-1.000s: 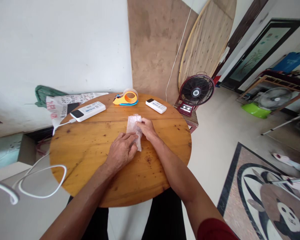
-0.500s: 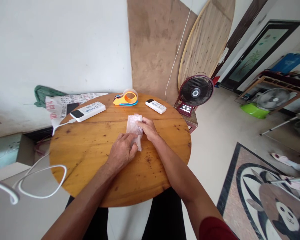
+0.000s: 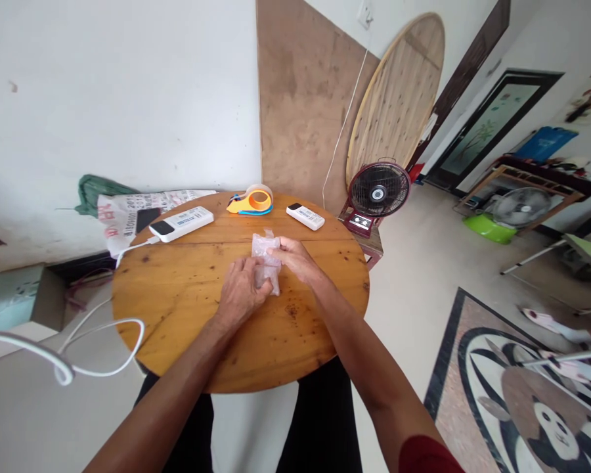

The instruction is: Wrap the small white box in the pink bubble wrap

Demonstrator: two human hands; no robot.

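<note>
Basically, bubble wrap point(image 3: 266, 246) btwn L hand point(image 3: 241, 288) & R hand point(image 3: 296, 257), both half-curled, gripping it.

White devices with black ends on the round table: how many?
2: the left device, at the table's back left with a white cable attached; the right device, at the back right. The bubble wrap may hide another.

The bubble wrap point(image 3: 264, 247) lies on the table point(image 3: 177, 309). The left hand point(image 3: 241, 289) is at its near left, the right hand point(image 3: 296, 259) at its right. Behind it, near the far edge, sits the tape point(image 3: 241, 206), between the left power bank point(image 3: 184, 224) and the right power bank point(image 3: 306, 217). The fan point(image 3: 379, 192) stands off the table, at the far right.
</note>
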